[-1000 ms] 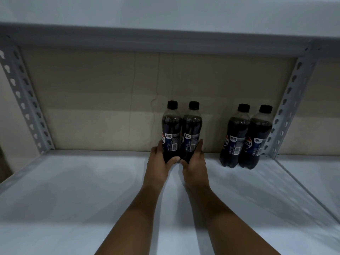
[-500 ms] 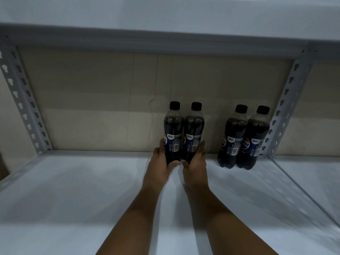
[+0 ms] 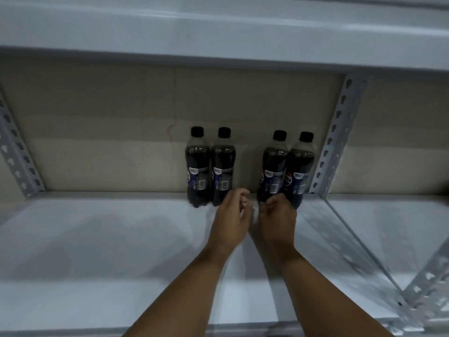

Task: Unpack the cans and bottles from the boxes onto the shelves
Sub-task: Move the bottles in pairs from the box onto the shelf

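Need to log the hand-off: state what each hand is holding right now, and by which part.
Nothing is held. The left hand and right hand are loosely curled and empty in front of the four cola bottles, which stand on the shelf.

- Left hand [image 3: 230, 221]: fingers curled and motion-blurred; hides the foot of the second bottle [image 3: 223, 166]
- Right hand [image 3: 277, 220]: covers the bases of the third bottle [image 3: 273, 171] and fourth bottle [image 3: 298, 171]; contact with them cannot be told
- Bottle labels: print too small to read
- Forearms: cut off by the bottom edge
- Left upright [image 3: 17, 156]: cropped at the left edge
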Demonstrator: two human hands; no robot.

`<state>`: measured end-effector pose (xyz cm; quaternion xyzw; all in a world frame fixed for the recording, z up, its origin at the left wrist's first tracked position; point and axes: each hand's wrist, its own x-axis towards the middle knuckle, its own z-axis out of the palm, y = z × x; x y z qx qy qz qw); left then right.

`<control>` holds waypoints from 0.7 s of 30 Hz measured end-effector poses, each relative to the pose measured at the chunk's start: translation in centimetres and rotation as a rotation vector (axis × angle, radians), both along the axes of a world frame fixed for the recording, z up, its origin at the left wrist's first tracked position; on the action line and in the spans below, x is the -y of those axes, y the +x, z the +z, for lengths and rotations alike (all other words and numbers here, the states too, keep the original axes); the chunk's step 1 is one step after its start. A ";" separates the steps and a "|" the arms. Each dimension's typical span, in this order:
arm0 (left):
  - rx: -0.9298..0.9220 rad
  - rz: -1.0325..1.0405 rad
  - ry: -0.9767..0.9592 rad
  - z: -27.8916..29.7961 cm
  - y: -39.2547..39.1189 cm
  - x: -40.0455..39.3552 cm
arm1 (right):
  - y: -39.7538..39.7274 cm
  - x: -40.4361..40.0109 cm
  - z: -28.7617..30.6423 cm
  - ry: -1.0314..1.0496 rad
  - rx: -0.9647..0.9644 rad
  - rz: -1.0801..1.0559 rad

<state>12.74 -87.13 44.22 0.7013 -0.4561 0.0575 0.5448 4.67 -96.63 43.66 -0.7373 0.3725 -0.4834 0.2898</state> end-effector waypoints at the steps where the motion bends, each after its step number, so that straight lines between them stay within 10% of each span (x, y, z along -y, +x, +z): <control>1: -0.058 -0.010 0.011 0.1 -0.9 1.6 | -1.0 1.0 0.2 0.006 0.067 -0.026; 21: -0.175 -0.010 0.107 0.2 -4.6 12.0 | -5.9 10.5 0.8 0.216 -0.011 0.051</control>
